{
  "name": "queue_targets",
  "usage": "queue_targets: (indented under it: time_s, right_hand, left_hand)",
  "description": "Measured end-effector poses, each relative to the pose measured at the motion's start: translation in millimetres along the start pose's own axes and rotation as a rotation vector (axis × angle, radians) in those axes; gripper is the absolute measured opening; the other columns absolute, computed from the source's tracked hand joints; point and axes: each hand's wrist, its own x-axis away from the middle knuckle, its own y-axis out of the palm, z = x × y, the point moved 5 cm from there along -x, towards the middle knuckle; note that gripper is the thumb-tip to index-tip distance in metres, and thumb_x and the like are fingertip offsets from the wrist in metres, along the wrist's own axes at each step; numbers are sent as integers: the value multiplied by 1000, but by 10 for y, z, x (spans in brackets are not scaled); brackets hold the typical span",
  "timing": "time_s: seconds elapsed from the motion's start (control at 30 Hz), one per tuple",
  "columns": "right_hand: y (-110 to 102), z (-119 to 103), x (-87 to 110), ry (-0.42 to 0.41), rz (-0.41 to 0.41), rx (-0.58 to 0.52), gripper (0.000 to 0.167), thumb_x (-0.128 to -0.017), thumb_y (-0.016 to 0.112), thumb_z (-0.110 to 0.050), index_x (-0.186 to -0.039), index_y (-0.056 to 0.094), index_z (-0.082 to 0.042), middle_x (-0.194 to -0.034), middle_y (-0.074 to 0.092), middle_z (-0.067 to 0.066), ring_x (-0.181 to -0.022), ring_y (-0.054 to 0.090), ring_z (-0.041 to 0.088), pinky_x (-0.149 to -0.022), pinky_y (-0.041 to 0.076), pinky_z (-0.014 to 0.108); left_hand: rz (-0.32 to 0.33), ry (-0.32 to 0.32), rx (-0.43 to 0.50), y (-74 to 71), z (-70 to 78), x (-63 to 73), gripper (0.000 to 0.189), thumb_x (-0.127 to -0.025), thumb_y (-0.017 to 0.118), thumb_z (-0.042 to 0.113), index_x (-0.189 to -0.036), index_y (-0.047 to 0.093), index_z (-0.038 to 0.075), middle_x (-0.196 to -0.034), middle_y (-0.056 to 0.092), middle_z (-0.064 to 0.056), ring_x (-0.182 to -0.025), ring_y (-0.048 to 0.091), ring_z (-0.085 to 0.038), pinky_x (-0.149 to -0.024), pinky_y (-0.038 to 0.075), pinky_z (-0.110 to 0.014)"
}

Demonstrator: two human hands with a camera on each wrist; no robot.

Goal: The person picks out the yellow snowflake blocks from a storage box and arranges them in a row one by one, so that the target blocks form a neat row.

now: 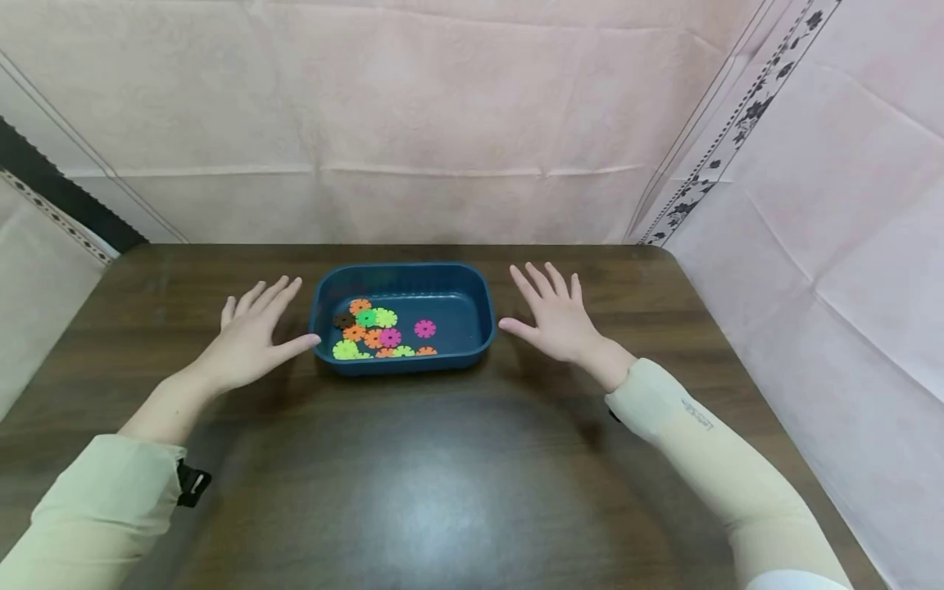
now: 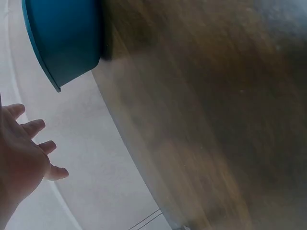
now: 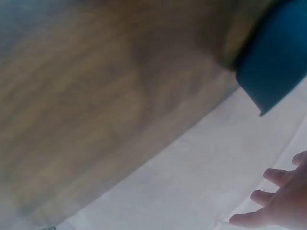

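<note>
A dark blue rectangular tray (image 1: 401, 366) sits on the table, with several small flower-shaped plastic discs (image 1: 390, 337) in orange, pink, yellow-green, green and dark brown, mostly in its left half. To the tray's left is my left hand (image 1: 247, 340), fingers spread; its thumb tip overlaps the tray's left rim in the head view, and I cannot tell whether it touches. On the other side my right hand (image 1: 556, 321) is held with spread fingers, a small gap from the right rim. Neither hand holds anything. Each wrist view shows the tray's outer wall (image 2: 67, 43) beside the fingers.
The brown wooden table (image 1: 442, 459) extends around the tray. A pale cloth (image 1: 442, 123) hangs behind the table's far edge, with more patterned cloth (image 1: 848, 205) along the right side. A black strap (image 1: 193, 483) shows at the left sleeve.
</note>
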Motion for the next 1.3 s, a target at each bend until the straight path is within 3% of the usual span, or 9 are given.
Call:
queue_targets:
  time_s: [0.17,0.4,0.57,0.7,0.83,1.0,1.1,1.3]
  right_hand:
    - [-117,-160,-111,-5,8,-37,82,-90,44,-61,-152,8,-22,-156,17,11,-143,8,36,-111,4,63]
    - [-193,-509,-375,-1,-16,-181,80,-89,46,-60,-151,13,-23,-154,24,6,-139,23,29,-112,23,53]
    - [-95,-731,-555,70,-86,-416,82,-86,53,-59,-150,17,-23,-153,27,5,-138,29,24,-107,34,50]
    - [65,-924,-690,121,-152,-632,81,-85,60,-52,-149,22,-20,-149,33,9,-135,36,25,-105,38,48]
    - [244,-1091,-796,231,-236,-819,78,-84,64,-48,-147,26,-19,-142,41,10,-128,44,27,-102,42,44]
    - [448,-1225,-919,387,-279,-1012,73,-84,67,-41,-144,35,-16,-137,47,13,-118,55,32,-99,45,44]
    - [546,-1278,-960,451,-296,-1036,70,-84,68,-38,-143,36,-14,-143,42,13,-118,55,33,-101,43,45]
    - [711,-1303,-983,539,-307,-992,65,-85,68,-32,-140,40,-11,-145,40,12,-119,54,31,-102,42,43]
  left_hand:
    - [-5,-15,82,8,2,-44,88,-89,57,48,-152,6,14,-156,7,-21,-140,1,-48,-103,-3,-72]
    - [-17,-65,348,60,-51,-100,87,-91,57,40,-152,-2,17,-156,5,-22,-140,7,-48,-103,16,-70]
    - [-25,-123,486,152,-111,-152,87,-93,56,37,-151,-4,13,-153,13,-27,-137,21,-45,-105,26,-62]
    - [-23,-175,552,218,-150,-153,86,-93,56,37,-151,-2,12,-151,19,-27,-136,26,-44,-105,27,-61]
    - [-22,-195,629,269,-168,-145,84,-93,55,37,-151,0,10,-150,22,-27,-136,28,-42,-105,31,-56]
    - [-45,-207,731,325,-184,-131,79,-95,53,32,-151,4,7,-149,25,-26,-133,33,-39,-92,48,-28]
    - [-58,-213,755,345,-183,-126,73,-96,52,29,-150,9,6,-147,28,-26,-129,39,-34,-83,50,-15]
    - [-89,-204,774,366,-166,-126,64,-97,49,24,-150,16,8,-144,33,-24,-115,48,-17,-86,51,-21]
